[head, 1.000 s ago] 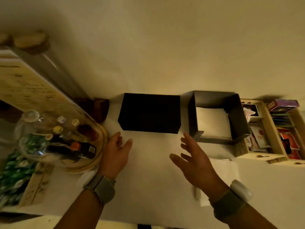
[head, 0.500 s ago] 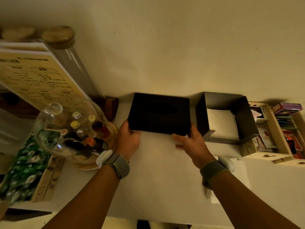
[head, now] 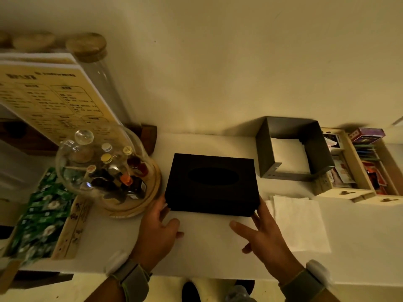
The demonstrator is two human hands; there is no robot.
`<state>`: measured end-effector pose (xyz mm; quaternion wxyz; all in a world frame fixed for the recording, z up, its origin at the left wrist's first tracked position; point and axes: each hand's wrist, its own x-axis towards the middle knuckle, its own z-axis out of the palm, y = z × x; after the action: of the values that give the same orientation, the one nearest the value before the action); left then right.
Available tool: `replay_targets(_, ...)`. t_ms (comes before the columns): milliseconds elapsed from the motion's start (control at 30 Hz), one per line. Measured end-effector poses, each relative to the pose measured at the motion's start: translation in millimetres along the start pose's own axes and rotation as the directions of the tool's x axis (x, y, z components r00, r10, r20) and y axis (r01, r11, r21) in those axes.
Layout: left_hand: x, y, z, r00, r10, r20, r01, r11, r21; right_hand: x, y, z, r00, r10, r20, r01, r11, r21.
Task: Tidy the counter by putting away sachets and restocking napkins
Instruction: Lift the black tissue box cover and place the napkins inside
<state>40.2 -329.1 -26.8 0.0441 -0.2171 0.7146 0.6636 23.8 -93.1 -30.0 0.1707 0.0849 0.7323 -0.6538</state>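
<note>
A black napkin box [head: 211,184] with an oval opening on top lies on the white counter [head: 207,247], near its front. My left hand [head: 157,232] touches the box's near left corner and my right hand [head: 266,236] its near right corner, so the box sits between my fingers with both thumbs off it. A stack of loose white napkins [head: 298,223] lies flat just right of my right hand. Behind it stands a grey open napkin holder [head: 268,153] with white napkins [head: 287,155] inside. A wooden organizer [head: 355,162] at the far right holds sachets.
A glass dome [head: 98,162] over small bottles on a wooden base stands left of the box. A wooden tray of green sachets [head: 41,214] is at the far left. A menu board [head: 50,99] and a tall cork-lidded jar [head: 96,68] lean behind them.
Both hands reached to the black box at the wall, took it by its sides and drew it toward the counter's front edge.
</note>
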Motion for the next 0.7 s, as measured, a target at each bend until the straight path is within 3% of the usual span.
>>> replay_targets(167,-3,3,-6,0.994,0.105,0.043,-0.111,0.979,0.172,-2,-7,-4,0.999,0.016,-0.029,-0.017,0.999,-0.041)
replay_targets(367,16,36,2,0.986,0.145,0.08,-0.149,0.988,0.05,14,-37,-7,0.987,-0.138,-0.085,0.135,0.99,-0.044)
replay_targets(500,40,60,13,0.992,0.122,-0.004,-0.122,0.992,-0.037,42,-58,-16,0.99,-0.137,-0.023,0.137,0.991,-0.008)
replay_targets(700,65,77,23,0.991,0.135,0.028,-0.132,0.989,-0.066,76,-66,-19,0.992,-0.116,-0.045,0.114,0.993,-0.034)
